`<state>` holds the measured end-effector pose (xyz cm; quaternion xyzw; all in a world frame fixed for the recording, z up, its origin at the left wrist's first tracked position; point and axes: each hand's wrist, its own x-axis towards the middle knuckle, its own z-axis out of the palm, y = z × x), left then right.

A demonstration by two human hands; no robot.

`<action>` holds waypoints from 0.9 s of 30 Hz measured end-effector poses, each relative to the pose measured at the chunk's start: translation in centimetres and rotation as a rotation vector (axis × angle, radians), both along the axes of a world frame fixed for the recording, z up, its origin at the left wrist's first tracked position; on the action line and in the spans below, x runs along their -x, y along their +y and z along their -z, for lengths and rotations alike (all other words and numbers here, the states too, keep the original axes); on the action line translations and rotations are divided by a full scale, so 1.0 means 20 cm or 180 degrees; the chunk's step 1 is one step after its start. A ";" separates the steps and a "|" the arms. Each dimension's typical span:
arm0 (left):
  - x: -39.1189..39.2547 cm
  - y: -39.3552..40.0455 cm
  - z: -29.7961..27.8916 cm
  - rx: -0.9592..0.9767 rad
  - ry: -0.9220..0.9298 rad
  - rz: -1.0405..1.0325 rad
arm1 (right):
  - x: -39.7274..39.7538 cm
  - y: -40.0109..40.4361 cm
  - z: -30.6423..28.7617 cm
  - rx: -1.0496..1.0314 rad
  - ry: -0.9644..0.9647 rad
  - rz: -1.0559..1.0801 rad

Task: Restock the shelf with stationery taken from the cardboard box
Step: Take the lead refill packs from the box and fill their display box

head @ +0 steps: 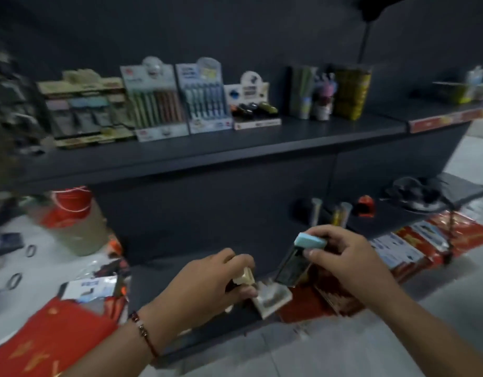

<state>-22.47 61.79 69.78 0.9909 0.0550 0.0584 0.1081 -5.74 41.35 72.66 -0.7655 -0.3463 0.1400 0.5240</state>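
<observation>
My right hand (346, 257) pinches a small stationery pack with a light-blue top and a dark clear body (300, 257), tilted above the lower shelf (180, 281). My left hand (207, 284) grips a small cream-coloured pack (245, 278) just over that lower shelf. A similar cream pack (273, 297) lies flat on the shelf's front edge, right of my left hand. The upper dark shelf (235, 148) carries display boxes of the same kind of packs (85, 110) and of pens (156, 104). No cardboard box is in view.
More pen displays (205, 99), a low tray of small items (254, 104) and cups (349, 91) stand on the upper shelf. Red packets (52, 338) and loose items lie on the white floor at left. Tubes (315, 210) and red packs (452, 235) sit at right.
</observation>
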 end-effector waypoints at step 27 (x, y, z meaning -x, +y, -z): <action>0.08 1.85 -0.50 -0.0536 -0.0589 -0.1677 | -0.26 2.53 -0.57 -0.1300 0.0595 -0.1262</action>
